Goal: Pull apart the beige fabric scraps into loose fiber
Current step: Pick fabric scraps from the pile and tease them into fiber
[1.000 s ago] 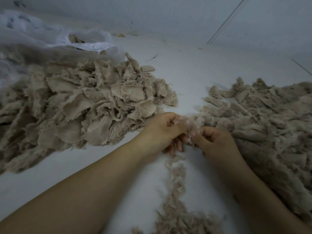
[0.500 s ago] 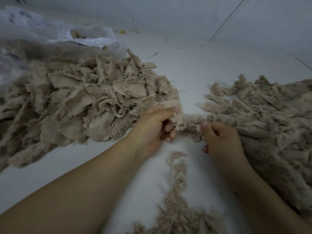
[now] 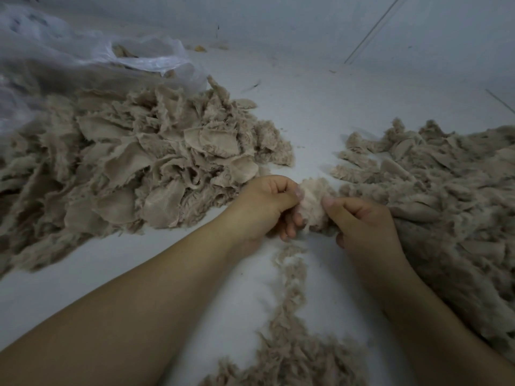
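Beige scrap (image 3: 312, 201) is sitting between my hands: left hand (image 3: 264, 207) and right hand (image 3: 362, 221) are both pinching its opposite edges, ready for pulling sideways apart.

- Bare white surface (image 3: 303, 118) runs open between the left scrap pile (image 3: 133, 174) and the right pile (image 3: 446, 196).
- A loose fiber trail (image 3: 289, 302) clutters the near middle.
- A plastic bag (image 3: 83, 57) blocks the far left.

Left hand (image 3: 264, 203) drawn back in from the left pile (image 3: 145, 174), thumb now curled down, both hands closed together again on one pale scrap (image 3: 313, 201), right hand (image 3: 362, 221) nearer the left.
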`<state>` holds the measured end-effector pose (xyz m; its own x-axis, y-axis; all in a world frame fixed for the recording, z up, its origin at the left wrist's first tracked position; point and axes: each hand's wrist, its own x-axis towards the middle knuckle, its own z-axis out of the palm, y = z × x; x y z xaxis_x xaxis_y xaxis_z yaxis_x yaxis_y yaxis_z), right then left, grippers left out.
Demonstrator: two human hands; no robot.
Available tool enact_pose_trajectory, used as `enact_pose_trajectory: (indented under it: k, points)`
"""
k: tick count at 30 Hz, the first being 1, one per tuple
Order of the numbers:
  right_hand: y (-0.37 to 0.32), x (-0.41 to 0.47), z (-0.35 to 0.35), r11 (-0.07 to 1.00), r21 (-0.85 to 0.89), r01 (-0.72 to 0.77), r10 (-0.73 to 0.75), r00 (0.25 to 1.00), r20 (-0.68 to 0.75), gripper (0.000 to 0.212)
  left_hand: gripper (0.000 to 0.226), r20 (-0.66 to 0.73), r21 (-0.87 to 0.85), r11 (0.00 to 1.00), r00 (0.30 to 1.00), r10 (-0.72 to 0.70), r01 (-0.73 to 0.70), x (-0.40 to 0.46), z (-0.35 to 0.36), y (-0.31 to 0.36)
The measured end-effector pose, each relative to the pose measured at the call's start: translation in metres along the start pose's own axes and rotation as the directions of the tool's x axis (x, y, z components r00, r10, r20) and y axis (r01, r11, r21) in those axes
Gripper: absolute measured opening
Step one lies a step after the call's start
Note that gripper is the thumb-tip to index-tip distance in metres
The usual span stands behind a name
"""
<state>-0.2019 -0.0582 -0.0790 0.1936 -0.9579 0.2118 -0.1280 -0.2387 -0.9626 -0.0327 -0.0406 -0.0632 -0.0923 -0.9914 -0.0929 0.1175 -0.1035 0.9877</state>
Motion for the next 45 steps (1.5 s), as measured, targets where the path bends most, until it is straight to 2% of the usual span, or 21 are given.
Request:
enact_pose_trajectory:
  k: [2,6,9,13,17,22,24,25,27,29,32,36,39,40,42,45]
  points:
    - [0.001,0.001,0.000,1.000,0.019,-0.003,0.003,1.000,0.008,0.035,0.025,0.016,-0.002,1.000,1.000,-0.014,0.014,0.001,0.001,0.001]
    - [-0.001,0.000,0.002,0.999,0.033,-0.005,0.006,1.000,-0.006,0.047,0.015,0.053,0.155,0.988,0.999,0.011,-0.019,0.000,0.006,-0.002]
    - [-0.002,-0.002,0.003,0.996,0.084,-0.032,0.034,0.999,-0.024,0.041,0.015,0.034,0.187,0.982,0.999,0.021,-0.027,-0.002,0.005,-0.003]
    - [-0.007,-0.003,0.005,1.000,0.005,-0.022,0.022,1.000,0.001,0.032,0.021,0.059,0.233,0.972,0.998,0.001,-0.014,-0.004,0.006,-0.002]
    - [-0.003,-0.002,0.003,0.999,0.019,-0.033,0.034,0.998,-0.043,0.038,0.016,0.029,0.184,0.983,1.000,0.006,-0.011,-0.004,0.003,0.001]
    - [0.002,0.000,0.001,0.999,-0.025,-0.041,0.039,0.997,-0.073,0.034,0.016,-0.015,0.093,0.995,1.000,0.026,-0.025,-0.003,0.000,0.000]
    - [0.001,0.000,0.002,0.999,-0.006,-0.051,0.051,0.996,-0.079,0.045,0.017,0.057,0.095,0.995,0.998,0.034,-0.039,-0.004,-0.005,0.001]
    - [-0.001,0.000,0.002,0.998,0.018,-0.059,0.060,0.995,-0.080,0.048,0.017,0.150,0.127,0.991,0.989,0.022,-0.042,-0.005,-0.008,0.002]
    - [-0.002,0.000,0.003,0.996,0.051,-0.069,0.074,0.992,-0.104,0.047,0.014,0.390,0.238,0.969,0.920,-0.041,-0.058,-0.008,-0.015,0.006]
    - [-0.002,0.000,0.003,0.996,0.044,-0.073,0.078,0.990,-0.119,0.045,0.009,0.538,0.355,0.929,0.835,-0.114,-0.102,-0.009,-0.018,0.011]
    - [-0.002,0.000,0.003,0.997,0.048,-0.066,0.071,0.991,-0.111,0.044,0.007,0.624,0.456,0.874,0.761,-0.178,-0.169,-0.010,-0.020,0.016]
    - [-0.001,0.000,0.003,0.996,0.054,-0.069,0.076,0.987,-0.139,0.044,0.009,0.635,0.474,0.864,0.745,-0.204,-0.167,-0.010,-0.021,0.018]
    - [-0.002,0.000,0.002,0.988,0.122,-0.092,0.114,0.975,-0.189,0.038,0.007,0.652,0.485,0.856,0.727,-0.216,-0.180,-0.011,-0.025,0.021]
    - [-0.003,0.000,0.002,0.984,0.149,-0.097,0.125,0.973,-0.193,0.037,0.008,0.648,0.478,0.859,0.734,-0.203,-0.184,-0.011,-0.026,0.021]
    - [-0.005,0.000,0.003,0.989,0.130,-0.078,0.099,0.981,-0.169,0.036,0.009,0.578,0.418,0.897,0.804,-0.140,-0.144,-0.012,-0.025,0.018]
    - [-0.004,-0.003,0.003,0.996,0.072,-0.052,0.060,0.991,-0.119,0.042,0.030,0.363,0.212,0.976,0.931,-0.029,-0.053,-0.010,-0.015,0.011]
